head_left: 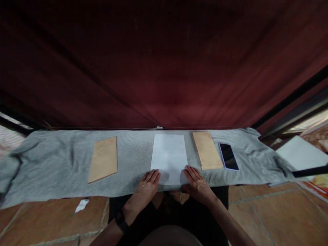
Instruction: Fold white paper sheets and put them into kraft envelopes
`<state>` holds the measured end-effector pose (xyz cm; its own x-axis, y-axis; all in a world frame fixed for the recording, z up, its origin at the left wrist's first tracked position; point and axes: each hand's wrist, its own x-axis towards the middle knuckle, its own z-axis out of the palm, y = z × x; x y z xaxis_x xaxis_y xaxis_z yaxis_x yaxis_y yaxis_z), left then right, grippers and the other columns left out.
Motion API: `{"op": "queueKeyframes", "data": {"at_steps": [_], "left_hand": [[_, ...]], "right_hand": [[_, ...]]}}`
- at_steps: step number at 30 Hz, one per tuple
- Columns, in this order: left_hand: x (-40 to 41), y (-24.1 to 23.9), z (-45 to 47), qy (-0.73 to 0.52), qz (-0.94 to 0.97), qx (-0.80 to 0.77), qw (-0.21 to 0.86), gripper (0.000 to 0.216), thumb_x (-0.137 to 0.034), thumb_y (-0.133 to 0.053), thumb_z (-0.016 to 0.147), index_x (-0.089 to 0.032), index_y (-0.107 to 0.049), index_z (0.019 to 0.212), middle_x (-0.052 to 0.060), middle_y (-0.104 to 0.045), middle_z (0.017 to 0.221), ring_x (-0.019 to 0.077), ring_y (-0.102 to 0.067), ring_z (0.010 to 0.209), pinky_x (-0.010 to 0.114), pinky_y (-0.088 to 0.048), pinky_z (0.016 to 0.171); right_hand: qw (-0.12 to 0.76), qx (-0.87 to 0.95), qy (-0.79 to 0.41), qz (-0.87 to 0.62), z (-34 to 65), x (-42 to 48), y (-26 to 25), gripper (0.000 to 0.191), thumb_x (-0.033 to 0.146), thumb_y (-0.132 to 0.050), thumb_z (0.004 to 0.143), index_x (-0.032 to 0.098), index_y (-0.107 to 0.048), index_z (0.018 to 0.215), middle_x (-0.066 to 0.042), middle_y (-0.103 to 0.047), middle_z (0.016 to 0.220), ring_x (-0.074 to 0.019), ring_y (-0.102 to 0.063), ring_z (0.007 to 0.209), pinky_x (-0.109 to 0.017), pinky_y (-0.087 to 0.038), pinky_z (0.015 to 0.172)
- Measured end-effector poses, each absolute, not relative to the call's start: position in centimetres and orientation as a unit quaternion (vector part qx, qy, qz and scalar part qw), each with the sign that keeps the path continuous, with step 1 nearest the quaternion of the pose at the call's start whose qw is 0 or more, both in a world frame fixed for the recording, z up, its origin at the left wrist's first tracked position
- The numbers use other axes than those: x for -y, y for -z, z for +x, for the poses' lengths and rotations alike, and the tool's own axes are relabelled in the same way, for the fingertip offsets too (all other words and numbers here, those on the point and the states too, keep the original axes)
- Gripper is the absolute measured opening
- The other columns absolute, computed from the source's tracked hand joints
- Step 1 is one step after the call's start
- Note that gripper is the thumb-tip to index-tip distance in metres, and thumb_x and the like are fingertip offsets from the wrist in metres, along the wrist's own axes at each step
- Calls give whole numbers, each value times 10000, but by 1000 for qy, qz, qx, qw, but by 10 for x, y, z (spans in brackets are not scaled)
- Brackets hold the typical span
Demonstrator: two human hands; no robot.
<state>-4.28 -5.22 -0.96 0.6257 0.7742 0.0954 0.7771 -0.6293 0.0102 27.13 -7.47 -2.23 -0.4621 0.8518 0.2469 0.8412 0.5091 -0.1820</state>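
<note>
A white sheet of paper (pixel 169 153) lies flat in front of me, with a faint crease across its middle. My left hand (pixel 148 184) rests at its lower left edge, fingers stretched out and fingertips touching the paper. At the lower right edge lies my right hand (pixel 197 184), its fingers also extended and slightly spread. Both thumbs are hard to make out. Beyond my right hand is a stack of brown envelopes (pixel 207 150). Farther off on the left, a single brown envelope (pixel 104 159) lies at a slight slant.
A grey cloth (pixel 66 164) covers the long narrow table. A phone (pixel 229 156) with a dark screen lies right of the envelope stack. Dark red fabric (pixel 164 85) hangs behind the table. White paper (pixel 302 152) shows at far right, and a white scrap (pixel 82 205) lies on the tiled floor.
</note>
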Motion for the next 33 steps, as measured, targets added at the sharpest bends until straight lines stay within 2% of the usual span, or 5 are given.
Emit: {"op": "queueKeyframes", "data": {"at_steps": [5, 10, 19, 25, 33], "left_hand": [[54, 5, -44, 54, -903, 425, 13, 564, -59, -452, 899, -233, -533, 1429, 76, -539, 1506, 214, -487, 1404, 407, -392, 1162], [47, 2, -42, 70, -890, 451, -10, 504, -10, -458, 867, -198, -654, 1291, 79, -668, 1355, 208, -623, 1251, 364, -485, 1077], [69, -19, -49, 168, -867, 430, -189, 351, -87, -454, 945, -257, -718, 1102, 9, -757, 1149, 152, -712, 1051, 274, -575, 933], [62, 3, -77, 246, -814, 458, -258, 473, -159, -591, 891, -283, -607, 1347, 31, -682, 1332, 193, -655, 1207, 357, -539, 1055], [34, 12, -83, 242, -853, 400, -231, 610, 74, -487, 782, -295, -702, 1218, 6, -649, 1385, 186, -548, 1346, 443, -464, 1146]], "right_hand": [[157, 856, -25, -491, 271, 78, 23, 637, 253, -610, 896, 135, -448, 1500, -199, -379, 1593, -336, -370, 1470, -541, -406, 1165], [161, 851, -52, -497, 272, 78, 21, 585, 241, -592, 913, 161, -483, 1481, -183, -402, 1583, -316, -397, 1459, -534, -414, 1163], [254, 816, -182, -487, 289, 72, 21, 551, 44, -453, 866, 268, -658, 1326, -67, -665, 1359, -222, -582, 1307, -482, -471, 1132], [283, 788, -251, -486, 286, 76, 18, 298, 286, -507, 1006, 281, -714, 1219, -56, -744, 1210, -236, -665, 1184, -463, -496, 1097], [319, 762, -295, -480, 285, 71, 16, 247, 289, -568, 980, 280, -748, 1148, -68, -749, 1181, -246, -674, 1145, -461, -531, 1024]]}}
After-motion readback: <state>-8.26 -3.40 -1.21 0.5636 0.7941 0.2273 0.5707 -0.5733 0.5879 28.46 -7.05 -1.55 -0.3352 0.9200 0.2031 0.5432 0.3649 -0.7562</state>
